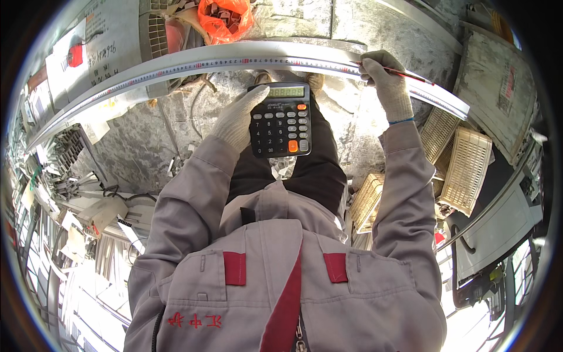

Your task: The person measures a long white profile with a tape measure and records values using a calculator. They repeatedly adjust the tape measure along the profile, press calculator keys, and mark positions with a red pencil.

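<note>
My left hand, in a pale knit glove, is closed round the left side of a black calculator with grey and orange keys. Its thumb lies near the display, and the keys face up. My right hand, gloved alike, grips a thin red pencil that points to the right. That hand rests at a long pale metal bar, which looks curved through the lens and crosses in front of me. Along the bar runs a measuring scale with black and red marks. The right fingertips are partly hidden.
An orange plastic bag of small metal pieces sits beyond the bar. Cream plastic baskets stand at right beside a large grey board. A pale panel with handwriting is at far left, with metal offcuts below it.
</note>
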Action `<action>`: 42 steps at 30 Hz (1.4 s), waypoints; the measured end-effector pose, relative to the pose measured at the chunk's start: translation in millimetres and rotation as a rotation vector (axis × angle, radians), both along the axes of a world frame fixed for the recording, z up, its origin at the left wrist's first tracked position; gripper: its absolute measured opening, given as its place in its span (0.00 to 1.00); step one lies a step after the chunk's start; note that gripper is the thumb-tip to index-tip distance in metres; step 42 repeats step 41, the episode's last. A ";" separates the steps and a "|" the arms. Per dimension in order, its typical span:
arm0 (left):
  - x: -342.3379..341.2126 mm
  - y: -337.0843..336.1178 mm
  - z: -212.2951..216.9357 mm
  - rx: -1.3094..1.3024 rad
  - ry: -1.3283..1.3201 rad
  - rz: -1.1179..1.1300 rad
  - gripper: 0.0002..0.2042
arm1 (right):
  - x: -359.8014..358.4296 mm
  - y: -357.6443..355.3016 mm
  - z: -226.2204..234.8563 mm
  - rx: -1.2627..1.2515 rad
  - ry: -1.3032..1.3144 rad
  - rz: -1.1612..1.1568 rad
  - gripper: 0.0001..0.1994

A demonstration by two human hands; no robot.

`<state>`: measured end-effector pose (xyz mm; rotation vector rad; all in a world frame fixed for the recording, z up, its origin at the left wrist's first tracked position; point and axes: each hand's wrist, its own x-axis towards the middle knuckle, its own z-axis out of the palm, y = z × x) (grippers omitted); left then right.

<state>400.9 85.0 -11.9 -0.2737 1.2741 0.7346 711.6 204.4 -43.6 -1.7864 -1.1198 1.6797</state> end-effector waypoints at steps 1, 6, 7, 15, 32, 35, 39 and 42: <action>0.4 -0.4 -0.9 0.000 -0.004 0.001 0.18 | -2.3 -0.2 0.3 -0.001 0.000 0.007 0.09; 1.6 -1.7 -3.2 0.020 -0.022 0.072 0.17 | -20.2 0.7 1.7 0.019 0.049 0.047 0.09; 1.6 -1.9 -3.3 0.015 -0.025 0.081 0.17 | -25.0 0.8 1.7 0.037 0.063 0.074 0.08; 1.0 -3.3 -7.6 0.009 -0.049 0.094 0.17 | -62.0 -1.4 0.9 0.133 0.142 0.218 0.07; -4.1 -12.9 -16.1 -0.017 -0.062 0.078 0.17 | -68.3 -5.2 -8.3 0.233 0.042 0.297 0.06; -3.1 -12.9 -15.2 -0.034 -0.048 0.077 0.17 | -69.0 -5.3 -7.6 0.247 0.045 0.296 0.06; -3.6 -12.6 -15.7 -0.042 -0.061 0.069 0.18 | -72.7 -7.2 -5.2 0.244 0.039 0.291 0.06; -3.7 -12.8 -15.6 -0.045 -0.064 0.063 0.18 | -73.5 -6.2 -2.9 0.255 0.016 0.309 0.06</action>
